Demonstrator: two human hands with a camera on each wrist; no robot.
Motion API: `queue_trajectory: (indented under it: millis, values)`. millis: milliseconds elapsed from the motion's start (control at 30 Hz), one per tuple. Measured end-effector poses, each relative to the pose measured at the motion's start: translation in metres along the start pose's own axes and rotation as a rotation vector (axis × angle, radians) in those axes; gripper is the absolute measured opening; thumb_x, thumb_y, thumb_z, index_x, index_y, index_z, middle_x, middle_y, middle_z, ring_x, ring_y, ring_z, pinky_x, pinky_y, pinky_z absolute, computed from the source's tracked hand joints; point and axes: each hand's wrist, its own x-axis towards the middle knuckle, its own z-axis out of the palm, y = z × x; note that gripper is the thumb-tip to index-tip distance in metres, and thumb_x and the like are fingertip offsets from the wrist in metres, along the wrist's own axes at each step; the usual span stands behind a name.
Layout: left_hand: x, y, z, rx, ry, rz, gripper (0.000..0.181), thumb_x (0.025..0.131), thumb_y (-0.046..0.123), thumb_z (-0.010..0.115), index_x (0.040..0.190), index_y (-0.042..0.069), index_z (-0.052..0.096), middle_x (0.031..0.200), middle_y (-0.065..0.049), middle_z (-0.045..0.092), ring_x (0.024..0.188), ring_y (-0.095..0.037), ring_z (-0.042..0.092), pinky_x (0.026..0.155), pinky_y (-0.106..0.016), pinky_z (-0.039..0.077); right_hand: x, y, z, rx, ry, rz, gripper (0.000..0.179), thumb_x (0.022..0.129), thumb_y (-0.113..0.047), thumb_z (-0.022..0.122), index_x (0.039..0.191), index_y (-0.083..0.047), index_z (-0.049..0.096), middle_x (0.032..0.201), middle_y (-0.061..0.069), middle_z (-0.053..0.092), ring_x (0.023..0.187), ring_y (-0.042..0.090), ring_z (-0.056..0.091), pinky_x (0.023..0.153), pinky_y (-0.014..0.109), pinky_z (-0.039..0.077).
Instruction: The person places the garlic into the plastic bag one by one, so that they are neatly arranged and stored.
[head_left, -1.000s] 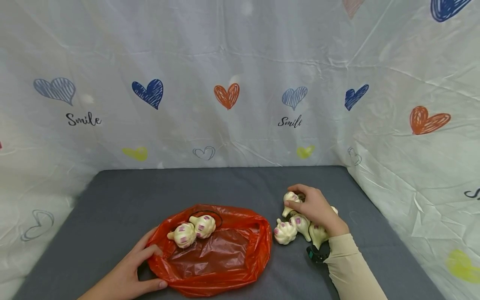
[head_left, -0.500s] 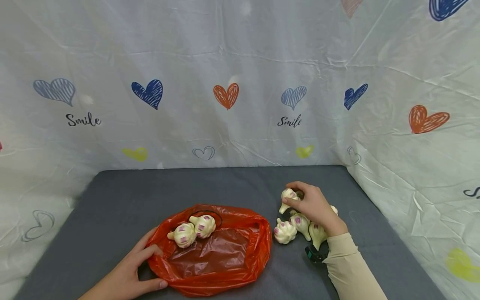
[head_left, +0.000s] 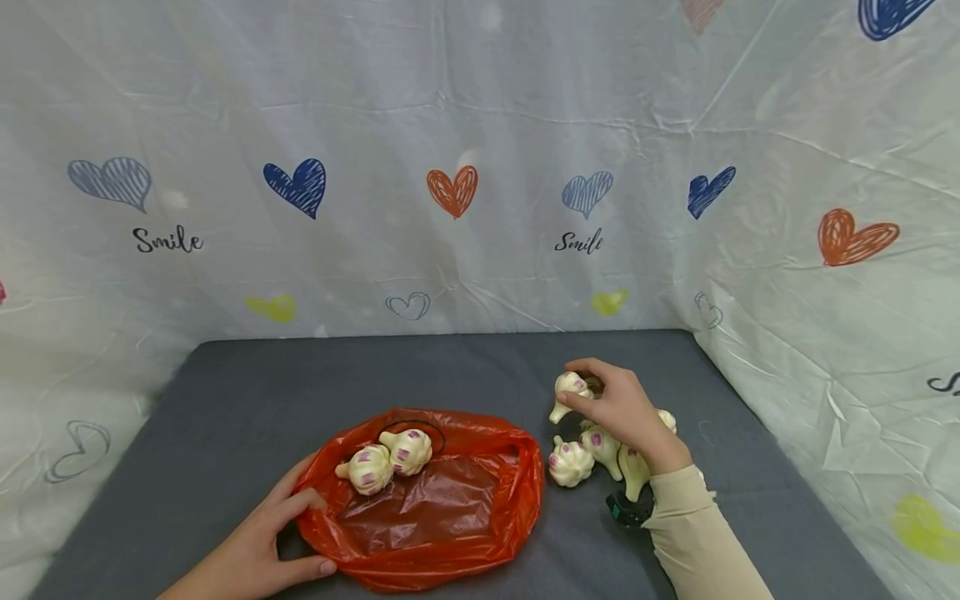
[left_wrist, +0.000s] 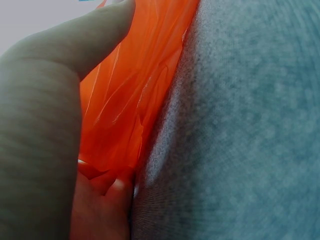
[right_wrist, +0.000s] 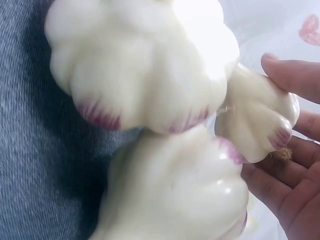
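Note:
My right hand point(head_left: 622, 408) pinches a white garlic bulb point(head_left: 570, 387) with purple marks between thumb and fingers, stem pointing down. In the right wrist view that held bulb point(right_wrist: 260, 115) is partly hidden behind nearer bulbs point(right_wrist: 145, 60). Below my right hand lie several more garlic bulbs point(head_left: 570, 462), some partly covered by the hand and forearm. My left hand point(head_left: 273, 529) grips the left edge of an opened red plastic bag point(head_left: 420, 533), fingers at the rim and thumb low at the front. Two garlic bulbs point(head_left: 369, 469) lie inside the bag, at its left back.
The grey cloth-covered table point(head_left: 255, 383) carries everything. A white curtain point(head_left: 510, 108) with printed hearts hangs behind and at the sides. A black device point(head_left: 628, 508) sits under my right wrist. Inside the bag's back rim a thin dark loop point(head_left: 420, 423) shows.
My right hand has moved slightly left and up, away from the other bulbs, carrying the garlic bulb. The left hand and the bag have stayed put.

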Motion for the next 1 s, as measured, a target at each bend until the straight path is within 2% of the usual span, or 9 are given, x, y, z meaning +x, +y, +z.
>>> queue_trajectory:
  millis: [133, 333, 467, 700, 933, 1000]
  values:
    - [0.000, 0.000, -0.001, 0.001, 0.001, -0.001, 0.035, 0.090, 0.036, 0.093, 0.114, 0.039, 0.068, 0.174, -0.027, 0.022, 0.150, -0.061, 0.033, 0.101, -0.029, 0.053, 0.001, -0.004, 0.004, 0.014, -0.007, -0.005, 0.053, 0.099, -0.043, 0.084, 0.142, -0.017, 0.070, 0.133, 0.003, 0.073, 0.108, 0.023, 0.070, 0.084, 0.042, 0.059]
    - [0.000, -0.001, -0.001, 0.020, 0.005, 0.020, 0.036, 0.090, 0.035, 0.094, 0.114, 0.038, 0.067, 0.173, -0.029, 0.022, 0.148, -0.063, 0.034, 0.100, -0.029, 0.054, 0.002, -0.010, 0.010, 0.007, -0.010, -0.030, 0.052, 0.098, -0.043, 0.085, 0.140, -0.017, 0.072, 0.132, 0.002, 0.074, 0.107, 0.021, 0.071, 0.087, 0.044, 0.059]
    - [0.000, -0.001, 0.000, 0.016, 0.009, 0.001, 0.036, 0.089, 0.038, 0.094, 0.113, 0.041, 0.067, 0.174, -0.026, 0.023, 0.149, -0.059, 0.034, 0.101, -0.029, 0.053, 0.002, -0.014, 0.012, 0.001, -0.006, -0.051, 0.051, 0.098, -0.043, 0.085, 0.139, -0.017, 0.072, 0.130, 0.001, 0.075, 0.106, 0.020, 0.071, 0.086, 0.044, 0.059]
    - [-0.001, -0.001, -0.001, 0.039, 0.021, 0.073, 0.041, 0.088, 0.028, 0.095, 0.115, 0.037, 0.066, 0.172, -0.030, 0.023, 0.146, -0.064, 0.035, 0.099, -0.029, 0.054, 0.002, -0.020, 0.016, 0.014, 0.001, -0.069, 0.050, 0.097, -0.043, 0.086, 0.139, -0.018, 0.073, 0.130, -0.001, 0.074, 0.104, 0.019, 0.070, 0.086, 0.044, 0.059]
    - [0.000, 0.000, 0.000, 0.034, 0.014, 0.020, 0.037, 0.088, 0.036, 0.095, 0.113, 0.039, 0.067, 0.174, -0.025, 0.024, 0.148, -0.061, 0.035, 0.101, -0.030, 0.053, 0.001, -0.026, 0.023, 0.032, -0.006, -0.089, 0.051, 0.097, -0.042, 0.086, 0.140, -0.017, 0.072, 0.131, 0.000, 0.074, 0.105, 0.019, 0.071, 0.086, 0.043, 0.059]
    - [0.000, 0.000, 0.000, 0.050, 0.019, 0.032, 0.038, 0.088, 0.036, 0.095, 0.114, 0.039, 0.067, 0.173, -0.026, 0.024, 0.147, -0.062, 0.036, 0.100, -0.031, 0.054, 0.001, -0.028, 0.026, 0.045, -0.015, -0.088, 0.051, 0.097, -0.043, 0.086, 0.140, -0.018, 0.072, 0.131, -0.001, 0.074, 0.105, 0.018, 0.071, 0.086, 0.044, 0.059]
